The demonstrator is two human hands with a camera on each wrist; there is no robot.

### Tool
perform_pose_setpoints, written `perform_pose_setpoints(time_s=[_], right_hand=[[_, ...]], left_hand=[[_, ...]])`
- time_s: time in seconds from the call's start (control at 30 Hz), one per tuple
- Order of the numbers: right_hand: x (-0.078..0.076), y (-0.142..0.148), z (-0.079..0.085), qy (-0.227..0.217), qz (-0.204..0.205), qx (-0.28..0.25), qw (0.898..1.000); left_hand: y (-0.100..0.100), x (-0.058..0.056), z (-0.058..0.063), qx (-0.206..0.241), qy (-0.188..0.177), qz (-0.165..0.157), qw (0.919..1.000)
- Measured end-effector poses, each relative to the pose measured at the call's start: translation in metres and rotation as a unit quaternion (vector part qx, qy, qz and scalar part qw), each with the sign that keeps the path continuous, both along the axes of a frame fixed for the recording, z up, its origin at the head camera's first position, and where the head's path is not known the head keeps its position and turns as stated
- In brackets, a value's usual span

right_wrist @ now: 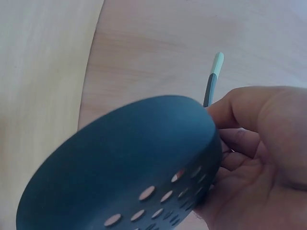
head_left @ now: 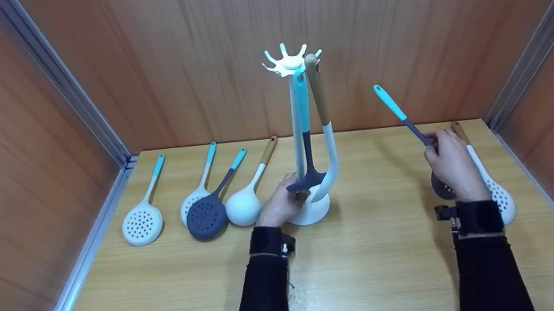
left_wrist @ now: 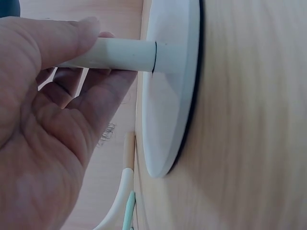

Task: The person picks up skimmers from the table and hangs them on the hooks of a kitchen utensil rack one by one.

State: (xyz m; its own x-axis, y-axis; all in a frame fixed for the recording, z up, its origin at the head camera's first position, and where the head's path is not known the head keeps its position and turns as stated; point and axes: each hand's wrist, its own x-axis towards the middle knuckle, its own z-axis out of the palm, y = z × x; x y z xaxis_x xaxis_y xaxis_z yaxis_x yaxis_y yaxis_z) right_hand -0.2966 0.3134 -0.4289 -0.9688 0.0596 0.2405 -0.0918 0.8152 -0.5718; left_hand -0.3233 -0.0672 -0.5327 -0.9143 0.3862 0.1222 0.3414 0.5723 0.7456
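Note:
My left hand (head_left: 283,203) grips the white pole (left_wrist: 122,54) of a utensil stand just above its round base (head_left: 311,215), thumb on one side and fingers on the other. From the stand's hooked top (head_left: 290,61) hang a dark utensil with a turquoise handle (head_left: 302,101) and a white utensil with a wooden handle (head_left: 318,91). At the right, my right hand (head_left: 452,164) holds a dark skimmer (right_wrist: 129,139) by its shaft close to the perforated bowl. The skimmer's turquoise handle end (head_left: 390,102) points up and to the left.
Beside my right hand lies a white skimmer (head_left: 502,200) with a wooden handle. Left of the stand lie two white skimmers (head_left: 142,224), a dark skimmer (head_left: 207,218) and a white ladle (head_left: 243,207). Wood-grain panels (head_left: 200,58) enclose the table (head_left: 378,270) at the back and sides.

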Motion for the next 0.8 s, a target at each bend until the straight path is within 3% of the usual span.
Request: perform_pose_setpoints(time_s=[0.47,0.8], right_hand=[[0.002,-0.008,0.009,0.015,0.009,0.003,1.0],[0.007,-0.014,0.017,0.053,0.018,0.003,0.998]], left_hand=[[0.003,0.002,0.0,0.026,0.021,-0.031,0.999],[0.004,0.004,0.002,0.022,0.013,-0.026,0.9993]])
